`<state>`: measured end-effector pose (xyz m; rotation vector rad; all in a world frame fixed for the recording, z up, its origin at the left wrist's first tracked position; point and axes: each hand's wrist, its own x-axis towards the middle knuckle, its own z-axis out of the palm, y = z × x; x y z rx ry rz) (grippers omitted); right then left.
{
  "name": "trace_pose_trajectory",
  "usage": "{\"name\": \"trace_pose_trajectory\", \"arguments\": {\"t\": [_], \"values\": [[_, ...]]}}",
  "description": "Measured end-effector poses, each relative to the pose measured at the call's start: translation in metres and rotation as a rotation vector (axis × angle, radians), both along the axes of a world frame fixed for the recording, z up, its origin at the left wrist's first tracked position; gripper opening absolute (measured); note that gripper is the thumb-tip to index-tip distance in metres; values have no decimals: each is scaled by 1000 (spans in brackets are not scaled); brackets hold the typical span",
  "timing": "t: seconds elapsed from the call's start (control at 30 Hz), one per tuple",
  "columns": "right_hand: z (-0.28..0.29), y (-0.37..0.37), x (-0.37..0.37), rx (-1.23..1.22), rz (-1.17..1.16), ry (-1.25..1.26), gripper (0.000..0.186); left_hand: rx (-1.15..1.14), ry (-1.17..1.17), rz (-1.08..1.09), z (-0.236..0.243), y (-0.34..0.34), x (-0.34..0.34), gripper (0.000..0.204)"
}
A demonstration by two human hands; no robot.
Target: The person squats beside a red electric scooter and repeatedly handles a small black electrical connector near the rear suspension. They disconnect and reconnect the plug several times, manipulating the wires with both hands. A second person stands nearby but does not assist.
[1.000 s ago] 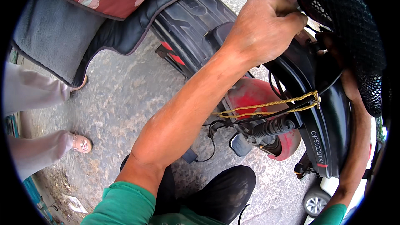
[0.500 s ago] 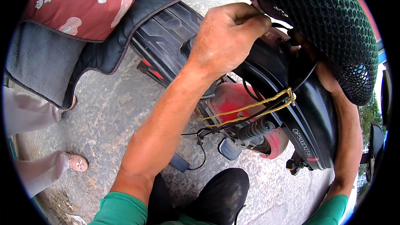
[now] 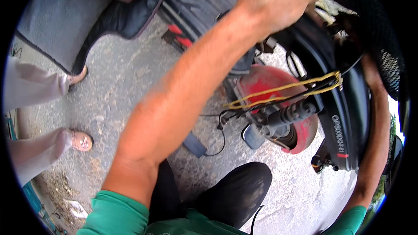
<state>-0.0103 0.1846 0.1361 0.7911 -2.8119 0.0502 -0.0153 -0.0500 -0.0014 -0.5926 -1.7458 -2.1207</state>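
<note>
At far left I see a soft grey fleece blanket [image 3: 65,21] with a dark, smooth edge; its loose hem could snag on the scooter [image 3: 344,122]. Next comes a ribbed plastic footboard [image 3: 191,6]. My left hand [image 3: 281,2] is at the top, near the scooter's black body, fingers curled; blur hides what, if anything, they grip. A slip could scrape knuckles on hard edges. Below, a twisted yellow cord [image 3: 285,88] crosses a scuffed, rounded red fender [image 3: 261,80] above a coiled spring [image 3: 291,114]; the loop could catch a finger. Rightmost, my right hand [image 3: 369,64] is mostly hidden in shadow beside a holed mesh net [image 3: 391,74]; I cannot tell its grip, and working unseen risks a pinch.
</note>
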Motion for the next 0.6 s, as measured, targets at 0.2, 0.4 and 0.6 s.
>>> {"name": "trace_pose_trajectory", "arguments": {"t": [0.2, 0.4, 0.6], "values": [[-7, 5, 9, -19, 17, 17, 26, 115, -206, 156, -22, -3, 28, 26], [-14, 10, 19, -42, 33, 27, 26, -12, -437, -58, -82, -5, 35, 24], [-14, 15, 27, -38, 42, 32, 27, -82, -415, -128, -95, 18, 36, 34]]}}
